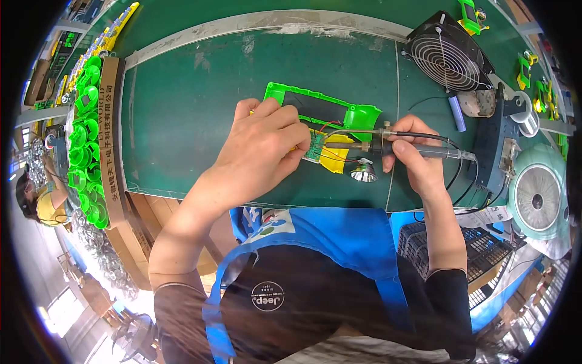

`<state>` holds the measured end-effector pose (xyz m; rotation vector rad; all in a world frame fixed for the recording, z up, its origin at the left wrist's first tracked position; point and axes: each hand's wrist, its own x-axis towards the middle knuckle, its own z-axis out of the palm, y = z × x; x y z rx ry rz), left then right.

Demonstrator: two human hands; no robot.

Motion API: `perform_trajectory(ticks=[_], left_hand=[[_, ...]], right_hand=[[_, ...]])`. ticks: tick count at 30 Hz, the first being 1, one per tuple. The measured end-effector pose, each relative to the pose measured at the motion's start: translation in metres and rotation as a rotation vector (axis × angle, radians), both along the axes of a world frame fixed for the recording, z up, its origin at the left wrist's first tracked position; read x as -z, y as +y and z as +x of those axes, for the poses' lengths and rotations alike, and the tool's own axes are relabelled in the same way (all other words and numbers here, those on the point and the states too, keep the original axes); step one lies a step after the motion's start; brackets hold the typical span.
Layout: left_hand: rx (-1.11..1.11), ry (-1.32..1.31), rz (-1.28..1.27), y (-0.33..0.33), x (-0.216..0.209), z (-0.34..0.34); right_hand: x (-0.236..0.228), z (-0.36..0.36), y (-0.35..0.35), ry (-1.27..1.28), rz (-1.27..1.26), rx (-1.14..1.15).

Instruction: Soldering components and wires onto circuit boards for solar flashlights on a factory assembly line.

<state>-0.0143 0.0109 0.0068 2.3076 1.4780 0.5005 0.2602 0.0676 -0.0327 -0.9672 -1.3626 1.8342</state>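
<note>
My right hand [418, 155] grips a soldering iron [433, 150] with a thin metal feed tube running along it. The iron's tip points left and reaches a small green circuit board [315, 147]. This board lies at a yellow plastic housing [334, 161], with red and dark thin wires around it. Over the housing's left end, my left hand [264, 139] is closed, its fingers curled and partly hiding what they hold. A shiny reflector cup [364, 171] sits just right of the housing. Behind both lies an open bright green plastic frame [364, 116].
At the left stands a cardboard box [110, 142] beside stacked green plastic parts [85, 142]. A black fan [445, 57] with a wire guard, a purple cylindrical cell [457, 114], a dark soldering station [490, 145] with a solder spool [525, 115], and a round pale-green fan [537, 200] occupy the right.
</note>
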Motion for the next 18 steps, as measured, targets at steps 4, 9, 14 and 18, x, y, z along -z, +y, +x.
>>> perform_trajectory(ticks=[4, 9, 14, 18], left_hand=[[-0.031, -0.068, -0.029, 0.0001, 0.0023, -0.0006], [-0.058, -0.012, -0.07, 0.0002, -0.0004, 0.0013], [-0.075, 0.029, -0.053, 0.0013, 0.0, 0.0054], [-0.083, 0.012, 0.007, -0.001, 0.0026, 0.0072]], right_hand=[[-0.0042, -0.0037, 0.0017, -0.029, -0.01, -0.026], [-0.0046, -0.0034, 0.0022, -0.051, 0.017, -0.063], [-0.0081, -0.0068, 0.0009, -0.086, -0.004, -0.085], [-0.0069, -0.0075, -0.003, -0.086, -0.01, -0.05]])
